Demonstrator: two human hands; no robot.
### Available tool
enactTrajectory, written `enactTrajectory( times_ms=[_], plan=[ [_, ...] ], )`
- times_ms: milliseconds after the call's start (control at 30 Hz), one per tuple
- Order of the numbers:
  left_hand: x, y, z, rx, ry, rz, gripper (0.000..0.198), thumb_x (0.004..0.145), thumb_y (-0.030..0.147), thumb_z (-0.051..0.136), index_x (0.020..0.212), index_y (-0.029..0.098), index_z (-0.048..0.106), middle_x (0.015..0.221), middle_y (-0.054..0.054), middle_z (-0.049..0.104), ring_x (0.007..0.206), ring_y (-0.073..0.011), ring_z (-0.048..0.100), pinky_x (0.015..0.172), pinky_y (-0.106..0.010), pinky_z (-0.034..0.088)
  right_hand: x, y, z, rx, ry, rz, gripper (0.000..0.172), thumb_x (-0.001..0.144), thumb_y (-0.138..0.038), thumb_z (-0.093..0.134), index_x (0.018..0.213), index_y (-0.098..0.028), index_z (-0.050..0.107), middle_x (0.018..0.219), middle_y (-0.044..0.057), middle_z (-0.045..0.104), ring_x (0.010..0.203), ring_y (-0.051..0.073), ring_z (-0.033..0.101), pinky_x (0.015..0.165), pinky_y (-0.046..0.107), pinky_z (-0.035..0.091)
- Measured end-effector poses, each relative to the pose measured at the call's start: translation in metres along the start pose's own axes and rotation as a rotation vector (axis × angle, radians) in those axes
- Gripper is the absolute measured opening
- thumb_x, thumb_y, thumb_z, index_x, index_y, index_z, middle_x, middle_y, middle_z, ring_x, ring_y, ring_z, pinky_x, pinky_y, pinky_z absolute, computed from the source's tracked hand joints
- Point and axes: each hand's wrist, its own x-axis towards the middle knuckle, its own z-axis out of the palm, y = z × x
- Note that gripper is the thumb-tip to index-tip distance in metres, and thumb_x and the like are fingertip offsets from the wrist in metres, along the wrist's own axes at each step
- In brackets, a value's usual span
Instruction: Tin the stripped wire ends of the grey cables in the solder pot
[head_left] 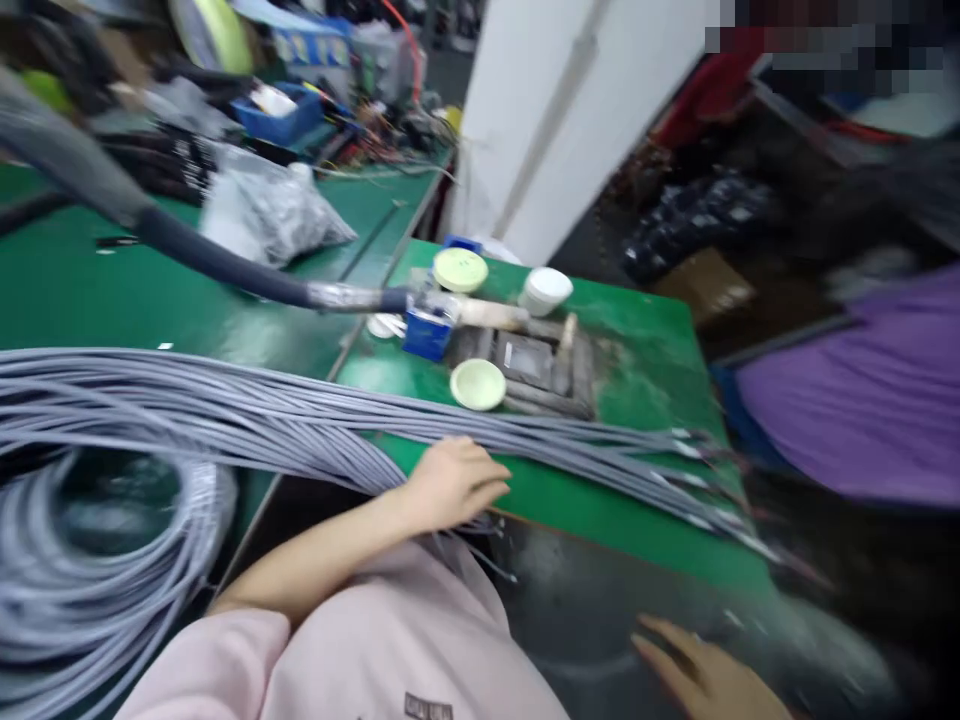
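Note:
A thick bundle of grey cables [300, 405] runs across the bench from the left, with stripped, blurred ends at the right. My left hand [454, 485] lies over the near side of this bundle, its fingers curled around some of the strands; its palm side is hidden. A few loose cable ends poke out below that hand. At the lower right, my right hand [705, 670] is off the bench's front edge, thumb and fingers apart, holding nothing. It is blurred and partly cut off by the frame.
A soldering station tray [529, 360] sits on the green bench behind the cables, with a pale yellow bowl [478, 385] and a white cup [546, 290]. A fume hose [225, 265] arches over from the left. Coiled cable [202, 520] lies at left. A person in purple [862, 390] is at right.

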Motion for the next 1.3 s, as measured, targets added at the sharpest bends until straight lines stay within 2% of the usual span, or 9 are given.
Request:
enactTrajectory(
  times_ms=[67,133,367,533,633,767,833,1100,1300],
  plan=[
    [0.004,-0.008,0.003,0.140,0.003,0.000,0.028,0.093,0.032,0.048,0.099,0.018,0.071,0.089,-0.009,0.072,0.083,-0.0201,0.058,0.074,-0.034,0.038,-0.013,-0.015,-0.008,-0.070,-0.074,0.114,0.040,0.077,-0.048,0.046,0.091,-0.027,0.077,0.099,0.015,0.074,0.094,0.036,0.070,0.085,0.051,0.055],
    [0.011,-0.013,0.010,0.258,-0.004,0.028,0.028,0.094,0.030,0.046,0.102,0.019,0.070,0.095,-0.009,0.071,0.088,-0.0217,0.056,0.076,-0.036,0.036,-0.015,-0.039,-0.015,-0.018,-0.084,0.066,0.041,0.082,-0.043,0.044,0.100,-0.021,0.075,0.106,0.013,0.073,0.098,0.032,0.069,0.088,0.047,0.054],
    [0.027,-0.006,0.032,0.566,-0.052,0.036,0.028,0.093,0.029,0.047,0.109,0.017,0.066,0.100,-0.011,0.066,0.091,-0.0256,0.052,0.073,-0.039,0.032,0.008,-0.102,-0.012,0.269,-0.162,-0.153,0.030,0.087,-0.032,0.052,0.105,-0.019,0.071,0.078,0.006,0.075,0.066,0.017,0.068,0.064,0.027,0.050],
    [0.035,0.002,0.038,0.652,-0.109,0.101,0.028,0.093,0.029,0.045,0.111,0.019,0.065,0.100,-0.011,0.064,0.091,-0.0270,0.052,0.073,-0.040,0.032,0.028,-0.123,0.008,0.783,-0.311,-0.136,0.037,0.085,-0.031,0.057,0.116,-0.011,0.062,0.079,0.006,0.072,0.053,0.010,0.062,0.059,0.023,0.050],
    [0.036,0.007,0.040,0.660,-0.136,0.147,0.030,0.093,0.030,0.044,0.111,0.017,0.064,0.101,-0.013,0.065,0.091,-0.0275,0.052,0.073,-0.039,0.032,0.038,-0.130,0.014,1.136,-0.351,-0.078,0.046,0.081,-0.037,0.062,0.120,-0.012,0.057,0.080,0.005,0.071,0.051,0.009,0.061,0.054,0.023,0.052],
    [0.046,0.004,0.042,0.700,-0.005,0.110,0.035,0.092,0.034,0.042,0.115,0.015,0.062,0.101,-0.015,0.064,0.090,-0.0305,0.052,0.073,-0.040,0.031,0.054,-0.128,0.007,1.515,-0.376,-0.074,0.057,0.076,-0.040,0.072,0.122,-0.015,0.052,0.077,0.002,0.070,0.053,0.012,0.065,0.051,0.024,0.053],
    [0.053,0.003,0.043,0.709,-0.011,0.140,0.034,0.093,0.033,0.041,0.112,0.015,0.063,0.097,-0.015,0.064,0.089,-0.0307,0.053,0.072,-0.039,0.031,0.058,-0.125,0.002,1.632,-0.351,-0.061,0.056,0.075,-0.038,0.073,0.121,-0.015,0.051,0.078,0.003,0.070,0.056,0.014,0.067,0.051,0.026,0.054],
    [0.056,0.014,0.047,0.826,-0.032,0.269,0.036,0.093,0.032,0.039,0.119,0.018,0.060,0.100,-0.013,0.064,0.084,-0.0296,0.054,0.069,-0.038,0.032,0.064,-0.131,-0.005,1.923,-0.243,-0.025,0.050,0.077,-0.028,0.074,0.117,-0.018,0.045,0.096,0.007,0.069,0.068,0.016,0.070,0.058,0.031,0.056],
    [0.072,0.011,0.048,0.764,-0.072,0.269,0.039,0.094,0.037,0.036,0.098,0.010,0.064,0.081,-0.014,0.060,0.079,-0.0298,0.056,0.066,-0.036,0.038,0.067,-0.128,-0.005,2.022,-0.152,-0.105,0.053,0.064,-0.025,0.083,0.104,-0.018,0.049,0.092,0.003,0.067,0.068,0.018,0.070,0.060,0.030,0.056]
  ],
)
